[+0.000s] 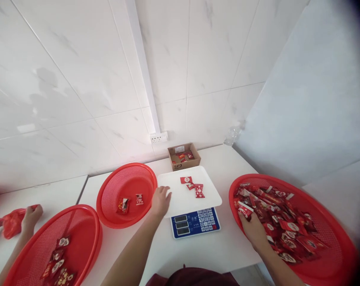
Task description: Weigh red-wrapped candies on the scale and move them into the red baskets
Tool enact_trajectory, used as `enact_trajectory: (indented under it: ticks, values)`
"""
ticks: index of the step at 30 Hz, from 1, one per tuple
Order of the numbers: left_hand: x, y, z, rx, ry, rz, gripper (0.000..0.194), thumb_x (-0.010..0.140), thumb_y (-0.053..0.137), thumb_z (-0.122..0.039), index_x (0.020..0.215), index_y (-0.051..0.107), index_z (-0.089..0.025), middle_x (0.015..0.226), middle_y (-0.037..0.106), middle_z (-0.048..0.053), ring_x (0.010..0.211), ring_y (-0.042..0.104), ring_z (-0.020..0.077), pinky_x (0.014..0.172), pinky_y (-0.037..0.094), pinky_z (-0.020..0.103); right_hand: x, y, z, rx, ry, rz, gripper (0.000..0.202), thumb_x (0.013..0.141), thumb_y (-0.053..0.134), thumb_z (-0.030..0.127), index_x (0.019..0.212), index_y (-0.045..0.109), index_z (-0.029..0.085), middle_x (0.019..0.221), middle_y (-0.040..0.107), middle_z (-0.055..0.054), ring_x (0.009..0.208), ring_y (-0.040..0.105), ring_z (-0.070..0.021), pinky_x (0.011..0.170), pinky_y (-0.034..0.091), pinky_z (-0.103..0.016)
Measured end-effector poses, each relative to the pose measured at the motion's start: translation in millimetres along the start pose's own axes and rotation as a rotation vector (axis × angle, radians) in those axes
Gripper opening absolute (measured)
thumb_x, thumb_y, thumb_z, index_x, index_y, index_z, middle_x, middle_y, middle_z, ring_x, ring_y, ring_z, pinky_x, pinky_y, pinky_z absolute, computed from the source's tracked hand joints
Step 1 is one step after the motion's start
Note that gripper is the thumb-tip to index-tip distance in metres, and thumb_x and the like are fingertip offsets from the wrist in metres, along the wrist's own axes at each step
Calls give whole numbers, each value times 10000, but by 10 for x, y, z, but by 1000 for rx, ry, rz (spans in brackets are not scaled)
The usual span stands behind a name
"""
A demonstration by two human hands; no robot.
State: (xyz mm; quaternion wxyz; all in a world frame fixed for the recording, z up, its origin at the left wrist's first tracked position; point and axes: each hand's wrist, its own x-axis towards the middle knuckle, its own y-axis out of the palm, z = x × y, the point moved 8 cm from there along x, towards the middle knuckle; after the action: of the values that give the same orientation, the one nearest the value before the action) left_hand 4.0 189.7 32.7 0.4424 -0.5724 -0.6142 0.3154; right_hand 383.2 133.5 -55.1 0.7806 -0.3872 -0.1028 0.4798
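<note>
My left hand is over the left edge of the white weighing tray, fingers apart and holding nothing. Several red packets lie on the tray, above the blue keypad panel of the scale. My right hand is at the left side of the large red basket, its fingers closed on a red and white packet. That basket holds a heap of red wrapped packets.
A small cardboard box with packets stands behind the scale. Left of it are two red baskets with a few packets. At far left, another person's hands hold a red bag. A clear bottle is at the back corner.
</note>
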Motion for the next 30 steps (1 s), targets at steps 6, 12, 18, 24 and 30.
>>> enact_trajectory:
  ticks: [6,12,18,24,30]
  values:
    - [383,765,-792,2,210,275,369,778,516,-160,1124,557,-280,1180,539,38,1060,484,201,897,410,340,-12,36,-18,-60,29,55,494,699,362,532,996,493,160,902,629,-159,864,594,-329,773,442,-428]
    - [581,981,-847,17,202,330,313,759,460,-90,959,646,-244,1031,599,32,943,537,181,808,451,291,19,35,-47,-35,40,36,478,669,382,528,939,511,154,862,643,-166,826,600,-336,747,441,-443]
    - [336,325,-204,30,18,64,332,823,385,-124,1053,603,-222,1085,569,58,1017,503,171,881,414,291,8,36,-42,-25,57,66,578,666,382,558,1031,500,124,980,626,-204,912,588,-354,814,425,-458]
    - [38,-282,613,140,-218,-113,267,833,397,-189,970,626,-178,1065,574,134,1006,488,279,874,367,471,-2,40,-32,-54,88,91,613,665,367,575,1052,497,118,994,620,-212,920,585,-366,813,427,-456]
    - [346,338,-20,62,39,111,315,828,447,-198,1121,562,-215,1230,549,67,1147,447,217,972,343,380,-5,50,-12,-40,39,84,516,673,363,554,981,475,155,947,618,-179,894,581,-335,794,434,-424]
